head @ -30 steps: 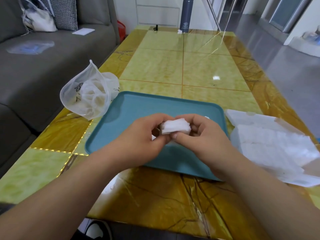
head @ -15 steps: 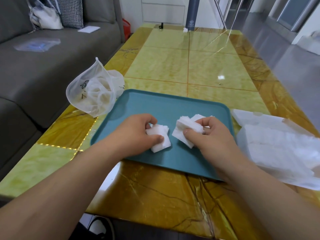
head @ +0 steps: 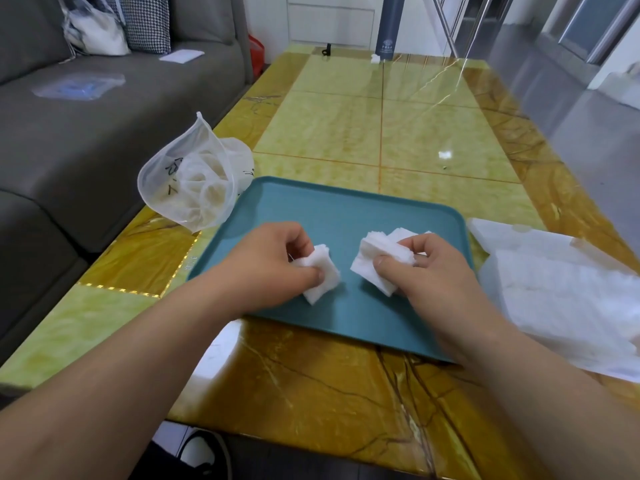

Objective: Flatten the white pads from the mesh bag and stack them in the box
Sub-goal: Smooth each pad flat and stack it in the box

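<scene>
My left hand [head: 273,263] pinches a small stack of white pads [head: 323,280] between thumb and fingers, low over the teal tray [head: 346,216]. My right hand [head: 427,268] grips a second, thicker bunch of white pads [head: 375,259] a short gap to the right, its lower corner touching the tray. The white mesh bag [head: 194,183] lies open on the table by the tray's far left corner, with more white pads showing through it. No box is plainly in view.
Crumpled white wrapping [head: 568,292] lies right of the tray, touching its edge. The yellow marble table [head: 381,123] runs far ahead, with a dark bottle [head: 389,27] at its far end. A grey sofa [head: 69,133] lines the left side.
One second ago both hands held a single bunch of pads together. The hands have drawn apart, each keeping part of the pads, and dropped closer to the tray.
</scene>
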`<state>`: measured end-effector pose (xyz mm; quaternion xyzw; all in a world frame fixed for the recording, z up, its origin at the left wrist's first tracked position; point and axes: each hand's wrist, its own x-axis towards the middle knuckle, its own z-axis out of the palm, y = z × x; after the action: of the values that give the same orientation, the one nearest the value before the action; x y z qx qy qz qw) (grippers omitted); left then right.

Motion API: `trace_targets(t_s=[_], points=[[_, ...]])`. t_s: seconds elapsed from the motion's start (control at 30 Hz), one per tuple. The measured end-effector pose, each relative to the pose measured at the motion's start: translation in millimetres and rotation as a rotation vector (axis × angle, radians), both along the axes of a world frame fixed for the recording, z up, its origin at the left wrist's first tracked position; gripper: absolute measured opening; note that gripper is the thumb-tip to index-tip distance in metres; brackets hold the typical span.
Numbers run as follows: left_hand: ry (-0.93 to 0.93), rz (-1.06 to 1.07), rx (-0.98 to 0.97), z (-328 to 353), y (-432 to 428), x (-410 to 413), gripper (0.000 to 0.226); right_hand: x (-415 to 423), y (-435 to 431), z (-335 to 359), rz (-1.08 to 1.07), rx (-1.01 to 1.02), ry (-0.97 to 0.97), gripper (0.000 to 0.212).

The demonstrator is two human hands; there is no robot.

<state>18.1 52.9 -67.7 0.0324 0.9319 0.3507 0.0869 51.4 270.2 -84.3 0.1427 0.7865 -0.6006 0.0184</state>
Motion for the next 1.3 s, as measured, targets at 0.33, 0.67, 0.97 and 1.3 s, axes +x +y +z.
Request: trace_targets(t_s=[0.33,0.67,0.97,1.3], points=[[-0.176,-0.165,0.655,20.4,6.8,18.5,0.018,1.4,-1.3,4.2,0.129,-0.093,0.074,0.025],[-0.027,-0.142,0.468,18.4,13.8,15.8,0.016,3.6,6.5,15.4,0.398,-0.073,0.142,0.032],[0.144,-0.050,0.290,3.5,14.1,8.3,0.036,8.0,4.6,12.0,0.448,-0.042,0.098,0.061],[0.038,-0.196,0.045,-14.6,22.7,8.0,0.021,6.7,-5.3,-9.7,0.349,0.341,0.154,0.059]])
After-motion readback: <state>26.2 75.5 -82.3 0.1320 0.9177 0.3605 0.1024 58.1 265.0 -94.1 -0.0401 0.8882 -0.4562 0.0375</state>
